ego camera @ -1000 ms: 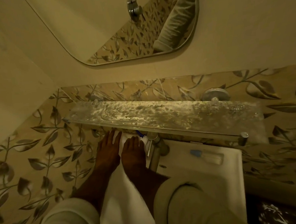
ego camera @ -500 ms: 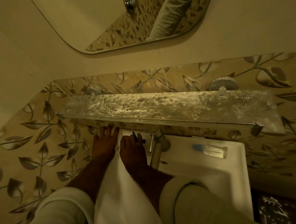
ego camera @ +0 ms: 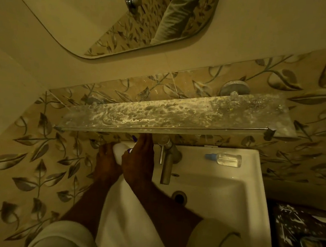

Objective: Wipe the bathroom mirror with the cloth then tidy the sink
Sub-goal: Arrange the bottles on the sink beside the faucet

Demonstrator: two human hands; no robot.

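My left hand [ego camera: 105, 162] and my right hand [ego camera: 139, 159] meet at the back left corner of the white sink [ego camera: 255, 176], just under the glass shelf. Between them they hold a white container with purple markings [ego camera: 119, 150]; my left fingers curl around it and my right hand lies over its right side. A white cloth [ego camera: 122, 222] drapes over the sink's left side under my forearms. The mirror [ego camera: 112, 20] hangs on the wall above, showing a reflected sleeve.
A dusty, stained glass shelf [ego camera: 177, 114] juts out over the back of the sink. A metal tap [ego camera: 167, 167] stands right of my hands. A small clear spray bottle with a blue cap [ego camera: 224, 159] lies on the sink's back rim. The drain [ego camera: 180, 197] is open.
Both hands lay flat on the cloth at the sink corner before; now they have closed around the white container and lifted it into sight. The camera has tilted down, showing more of the basin.
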